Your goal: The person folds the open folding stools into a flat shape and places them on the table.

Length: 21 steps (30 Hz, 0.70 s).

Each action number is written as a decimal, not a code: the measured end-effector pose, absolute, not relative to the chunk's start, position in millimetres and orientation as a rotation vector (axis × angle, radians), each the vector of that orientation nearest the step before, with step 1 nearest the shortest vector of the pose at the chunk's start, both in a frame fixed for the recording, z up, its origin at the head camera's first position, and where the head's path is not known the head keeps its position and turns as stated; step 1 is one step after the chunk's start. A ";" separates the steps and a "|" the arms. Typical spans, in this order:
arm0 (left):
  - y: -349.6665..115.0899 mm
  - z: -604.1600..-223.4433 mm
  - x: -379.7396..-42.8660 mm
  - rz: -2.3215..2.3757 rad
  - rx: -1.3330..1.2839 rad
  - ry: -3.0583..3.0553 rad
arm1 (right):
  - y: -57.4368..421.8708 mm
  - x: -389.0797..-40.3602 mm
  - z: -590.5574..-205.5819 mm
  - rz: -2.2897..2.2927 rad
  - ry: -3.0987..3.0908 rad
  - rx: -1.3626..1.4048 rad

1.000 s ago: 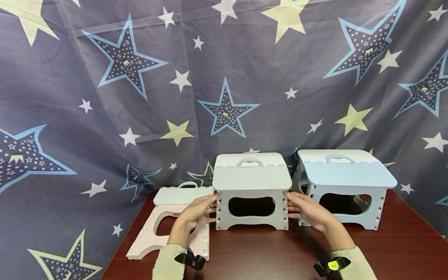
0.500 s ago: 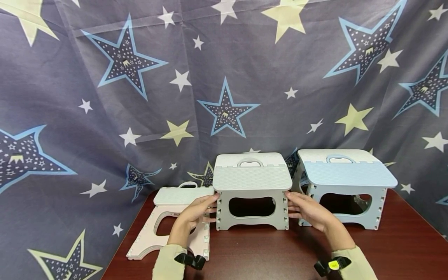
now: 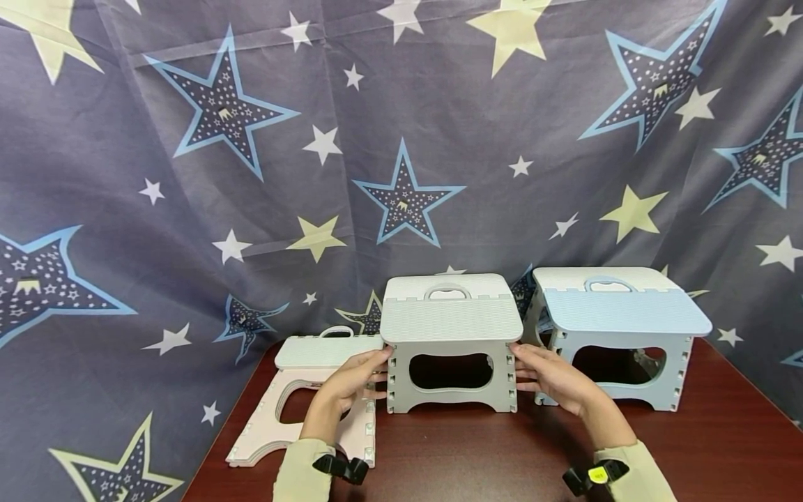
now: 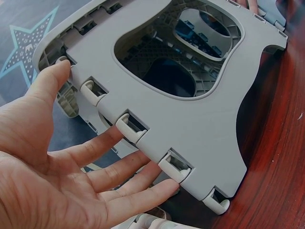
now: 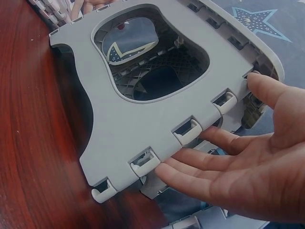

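Here's the grey stool [image 3: 452, 321], standing upright on the surface [image 3: 439, 453], a hand at either side

Look at that top: pale grey and finely ridged in front, white behind, one looped handle [image 3: 448, 286], one wide opening in the front panel; the two hands are apart, left hand [image 3: 353, 380] and right hand [image 3: 555, 380] touching its side edges, fingers extended; three stools altogether, with one blue-and-white stool [image 3: 627, 311] upright at right, one pink-and-white stool [image 3: 329, 354] folded at left
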State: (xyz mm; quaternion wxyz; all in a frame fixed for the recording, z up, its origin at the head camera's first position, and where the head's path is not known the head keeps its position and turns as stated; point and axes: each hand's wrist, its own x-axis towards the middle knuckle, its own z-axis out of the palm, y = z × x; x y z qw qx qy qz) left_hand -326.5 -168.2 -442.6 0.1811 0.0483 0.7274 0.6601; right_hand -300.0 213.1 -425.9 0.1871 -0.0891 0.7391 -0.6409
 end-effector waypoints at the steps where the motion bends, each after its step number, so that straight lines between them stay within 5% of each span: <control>1: -168.2 -442.6 -326.5 1.863 0.137 2.057 | 213.1 -300.0 -425.9 -1.805 2.081 -0.250; 21: -168.6 -444.0 -325.8 1.856 0.188 2.056 | 213.1 -300.9 -427.2 -1.826 2.082 -0.251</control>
